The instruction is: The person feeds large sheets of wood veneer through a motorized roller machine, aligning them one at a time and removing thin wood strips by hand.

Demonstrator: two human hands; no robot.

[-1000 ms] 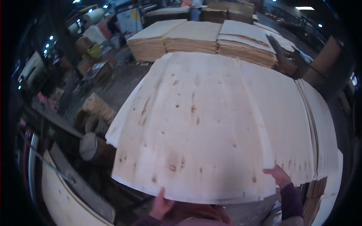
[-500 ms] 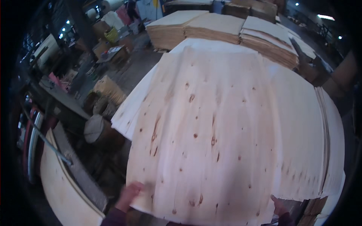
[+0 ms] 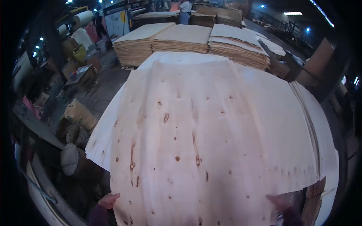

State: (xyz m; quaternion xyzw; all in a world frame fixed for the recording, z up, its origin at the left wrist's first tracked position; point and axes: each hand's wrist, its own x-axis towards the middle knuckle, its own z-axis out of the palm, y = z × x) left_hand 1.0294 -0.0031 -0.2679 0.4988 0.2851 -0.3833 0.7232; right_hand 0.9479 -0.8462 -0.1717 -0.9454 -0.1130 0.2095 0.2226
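A large pale wood veneer sheet, dotted with brown knots, lies in front of me over other pale sheets. My left hand is closed on its left edge, thumb uppermost. At the right edge, my right hand also grips the sheet, slightly blurred and with some fingers hidden. The sheet's near edge runs out of the picture. Under it, more veneer sheets stick out on the right, and a white sheet corner shows on the left.
Tall veneer stacks stand beyond the sheets. On the left floor are a sack, a drum-like container and a low table. A co-worker stands far back. A brown board leans at the right.
The view has tilted up and turned right, so the sheet's near edge has left the picture. My left hand now holds the side edge a little farther up from the near corner.
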